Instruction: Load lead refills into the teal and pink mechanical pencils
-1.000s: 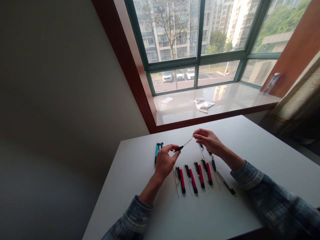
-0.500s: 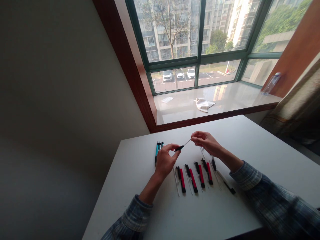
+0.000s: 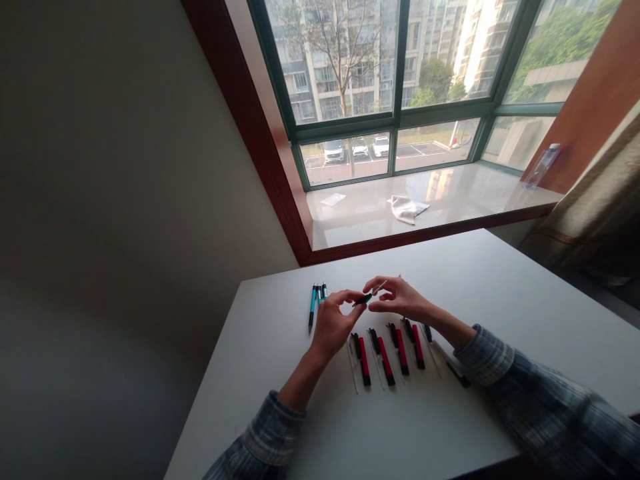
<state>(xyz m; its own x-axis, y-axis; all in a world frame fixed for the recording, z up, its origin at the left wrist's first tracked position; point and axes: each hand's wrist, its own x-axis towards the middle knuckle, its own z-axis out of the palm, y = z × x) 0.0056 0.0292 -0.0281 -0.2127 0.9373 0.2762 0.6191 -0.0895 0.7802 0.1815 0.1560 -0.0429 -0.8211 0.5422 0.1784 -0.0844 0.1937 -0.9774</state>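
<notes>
Sleeves: We note blue plaid on both arms, the left sleeve (image 3: 265, 433) over the desk's left part, the right sleeve (image 3: 525, 380) coming from its right side.
Desk: White desk (image 3: 320, 437); we can see its left edge, its far edge and both far corners.
Row of parts: Between the forearms we count four red barrels (image 3: 365, 362) with black ends, each lying near a black pen piece (image 3: 357, 345) and thin white sticks (image 3: 353, 368).
End of row: On the side toward the desk's right edge, a pale barrel (image 3: 458, 374) with a black end lies slanted, partly covered by the right arm.
Left hand: Thumb and forefinger of the left hand (image 3: 335, 327) are pinched on a dark pen part (image 3: 363, 300), raised above the desk beyond the row.
Right hand: The right hand (image 3: 404, 299) is just beside that part, fingers curved, a narrow gap between thumb and forefinger; we cannot tell whether they grip the thin rod (image 3: 381, 287) showing there.
Teal pens: A cluster of teal pens (image 3: 313, 305) lies inward from the far left corner, just left of the left hand.
Sill: Beyond the far edge, the window sill (image 3: 360, 230) carries a cloth (image 3: 407, 209), a paper (image 3: 333, 199) and, at its right end, a clear bottle (image 3: 543, 167).
Outside: Parked cars (image 3: 334, 152).
</notes>
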